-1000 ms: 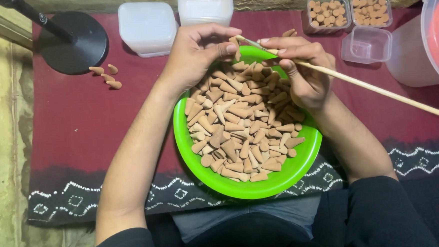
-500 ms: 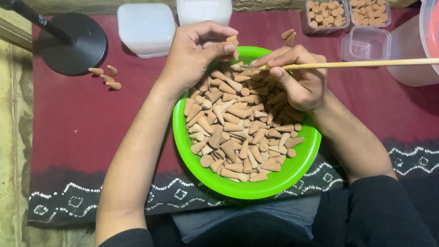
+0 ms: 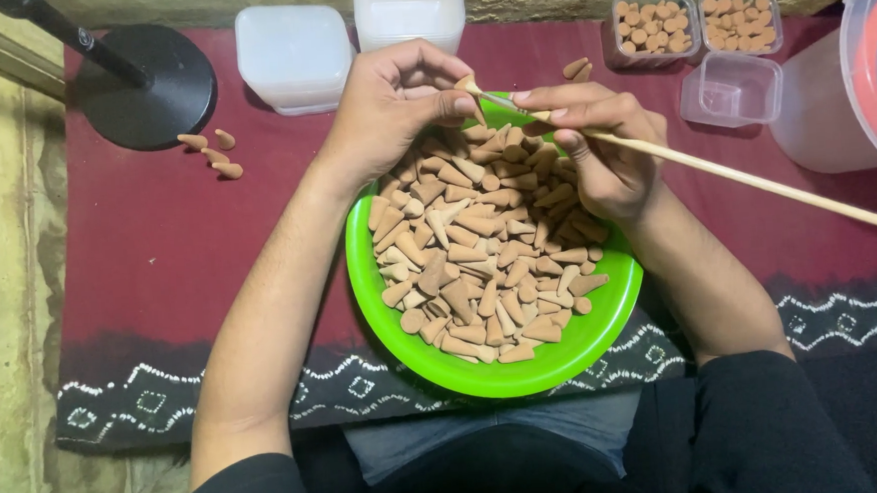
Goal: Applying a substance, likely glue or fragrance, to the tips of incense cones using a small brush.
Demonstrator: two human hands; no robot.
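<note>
My left hand [image 3: 391,104] pinches one small tan cone [image 3: 468,85] btwn thumb & fingertips, held just above the far rim of the green bowl [image 3: 603,333]; my right hand [image 3: 598,148] grips a thin wooden stick [image 3: 755,182] pencil-style, fingers closed round it; stick's tip meets the cone right btwn my hands; its long axis runs from that tip out past my right wrist, slanting down to the right edge; cone looks to point up & away from me, can't be sure; cone seems light, dry, prob brittle, so light pinch at its wide base; stick stiff but slim, hold near the tip for control; bowl below both hands is heaped w/ more cones [image 3: 488,244]; three strays [image 3: 212,153] lie well left of my left hand
</note>
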